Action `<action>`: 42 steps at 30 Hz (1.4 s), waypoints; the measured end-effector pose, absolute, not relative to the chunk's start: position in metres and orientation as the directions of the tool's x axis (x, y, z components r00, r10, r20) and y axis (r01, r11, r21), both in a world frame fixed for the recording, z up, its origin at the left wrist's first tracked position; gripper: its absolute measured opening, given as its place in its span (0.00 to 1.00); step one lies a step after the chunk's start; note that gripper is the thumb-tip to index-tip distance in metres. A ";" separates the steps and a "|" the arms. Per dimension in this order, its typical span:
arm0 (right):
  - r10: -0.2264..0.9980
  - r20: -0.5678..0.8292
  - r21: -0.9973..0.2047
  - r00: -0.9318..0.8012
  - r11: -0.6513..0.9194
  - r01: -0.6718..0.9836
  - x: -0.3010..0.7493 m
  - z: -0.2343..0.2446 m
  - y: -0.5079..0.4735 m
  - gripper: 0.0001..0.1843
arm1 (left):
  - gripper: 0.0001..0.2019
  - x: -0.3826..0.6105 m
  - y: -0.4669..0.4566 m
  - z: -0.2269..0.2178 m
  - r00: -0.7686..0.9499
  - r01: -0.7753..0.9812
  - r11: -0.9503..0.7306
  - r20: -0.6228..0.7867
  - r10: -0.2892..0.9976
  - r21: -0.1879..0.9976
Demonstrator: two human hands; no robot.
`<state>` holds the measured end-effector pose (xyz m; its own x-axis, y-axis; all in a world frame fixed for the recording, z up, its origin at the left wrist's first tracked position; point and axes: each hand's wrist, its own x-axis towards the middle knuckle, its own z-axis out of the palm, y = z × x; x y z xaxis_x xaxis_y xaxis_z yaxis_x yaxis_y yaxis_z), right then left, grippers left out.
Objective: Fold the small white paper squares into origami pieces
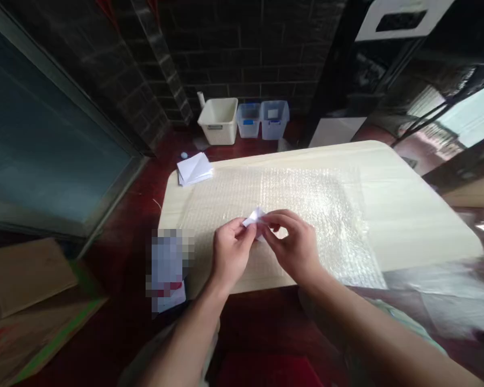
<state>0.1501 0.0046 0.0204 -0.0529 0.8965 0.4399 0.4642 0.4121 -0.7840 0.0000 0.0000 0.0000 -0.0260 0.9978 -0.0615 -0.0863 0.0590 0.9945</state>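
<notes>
Both my hands meet over the near middle of a pale wooden table [407,199]. My left hand [230,252] pinches one side of a small folded piece of white paper [254,217]. My right hand [294,244] pinches the other side with its fingertips. The paper is held just above a sheet of clear bubble wrap [318,204] spread on the table. Most of the paper is hidden by my fingers.
A stack of white folded papers [194,169] lies on the table's far left corner. A cream bin [219,121] and two clear boxes [262,119] stand on the floor by the brick wall. Cardboard [32,301] lies on the floor at left. A blurred-out item [167,269] sits at the table's near left edge.
</notes>
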 end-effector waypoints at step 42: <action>0.976 0.147 -0.986 -0.161 0.131 -0.104 0.165 0.037 0.005 0.04 | 0.14 -0.014 0.007 0.022 0.504 -0.496 0.564 -0.310 0.806 0.660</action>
